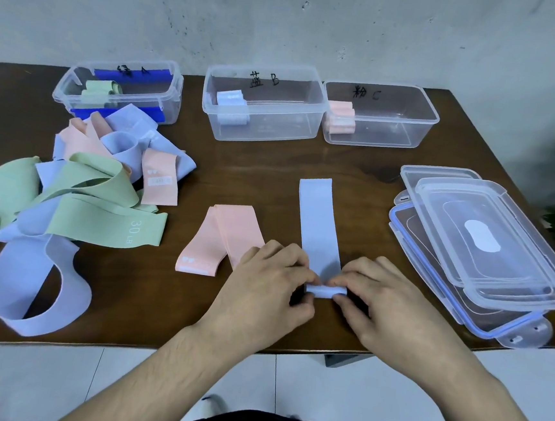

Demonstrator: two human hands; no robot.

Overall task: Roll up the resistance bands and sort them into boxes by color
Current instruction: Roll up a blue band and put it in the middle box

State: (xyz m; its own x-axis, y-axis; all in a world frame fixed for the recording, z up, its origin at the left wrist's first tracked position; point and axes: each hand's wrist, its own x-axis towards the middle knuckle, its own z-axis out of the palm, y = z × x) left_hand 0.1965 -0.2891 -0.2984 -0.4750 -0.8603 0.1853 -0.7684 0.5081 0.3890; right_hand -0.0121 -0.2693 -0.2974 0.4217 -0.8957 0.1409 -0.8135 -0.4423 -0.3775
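Note:
A light blue band (pixel 317 224) lies flat on the table, stretched away from me, its near end turned into a small roll. My left hand (pixel 272 287) and my right hand (pixel 379 296) pinch that roll from either side. A folded pink band (pixel 223 236) lies just left of my left hand. At the back stand three clear boxes: box A (pixel 176 90) with rolled green bands, box B (pixel 311 112) with a rolled blue band (pixel 230 100), and box C (pixel 424 122) with a rolled pink band (pixel 341 118).
A loose pile of green, blue and pink bands (pixel 80 186) covers the table's left side, with one open blue loop (pixel 38 286) near the front edge. Three clear lids (pixel 487 249) are stacked at the right. The table's front edge runs just under my wrists.

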